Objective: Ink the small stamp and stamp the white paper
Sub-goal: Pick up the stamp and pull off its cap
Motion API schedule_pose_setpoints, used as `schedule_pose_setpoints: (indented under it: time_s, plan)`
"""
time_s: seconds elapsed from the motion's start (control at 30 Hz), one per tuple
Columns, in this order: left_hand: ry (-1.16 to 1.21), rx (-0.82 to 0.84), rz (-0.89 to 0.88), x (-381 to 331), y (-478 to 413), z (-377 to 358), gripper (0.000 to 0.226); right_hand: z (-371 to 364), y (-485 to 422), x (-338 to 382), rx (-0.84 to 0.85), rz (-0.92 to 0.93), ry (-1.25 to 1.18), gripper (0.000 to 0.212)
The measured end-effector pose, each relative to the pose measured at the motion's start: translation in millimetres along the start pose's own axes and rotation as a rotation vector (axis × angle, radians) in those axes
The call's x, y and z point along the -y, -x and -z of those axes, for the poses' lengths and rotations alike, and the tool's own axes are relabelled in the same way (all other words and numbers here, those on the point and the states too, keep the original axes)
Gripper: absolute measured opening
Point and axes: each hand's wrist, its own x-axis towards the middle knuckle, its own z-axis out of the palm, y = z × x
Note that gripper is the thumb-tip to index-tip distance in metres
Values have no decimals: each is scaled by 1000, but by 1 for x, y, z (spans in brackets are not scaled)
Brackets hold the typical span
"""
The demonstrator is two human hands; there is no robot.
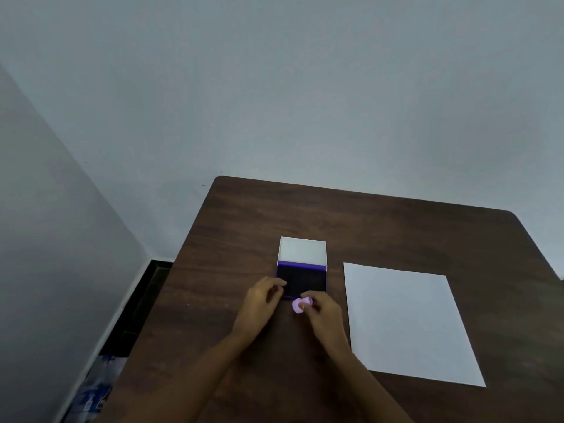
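Note:
A purple ink pad [303, 280] lies open on the dark wooden table [396, 233], its white lid [302, 250] tipped up at the far side. My left hand [262, 300] rests at the pad's near left corner, fingers touching its edge. My right hand [323, 312] pinches a small lilac stamp [298, 306] just in front of the pad's near edge. A white sheet of paper [409, 322] lies flat to the right of the pad, apart from both hands.
The table's left edge runs close to a grey wall, with a dark floor gap and a blue-and-white plastic bag [94, 389] below. The far wall stands just behind the table.

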Motion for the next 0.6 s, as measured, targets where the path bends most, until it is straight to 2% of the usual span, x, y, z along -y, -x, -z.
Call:
schedule_pose_setpoints:
  time_s: [0.1,0.23,0.3,0.43,0.6]
  plan:
    - [204,97,86,-10,6,-2,30,8,3,6,-48,-170,-259,19]
    - [302,109,12,-29,3,-3,35,22,-1,13,68,-295,-732,27]
    - [302,85,-21,-37,-2,-4,34,26,-4,17,86,-323,-864,24]
    - [287,50,-61,-50,-10,-5,39,27,-9,21,102,-327,-949,20]
    - [227,64,-110,-52,-14,-5,30,29,-11,21,106,-300,-892,14]
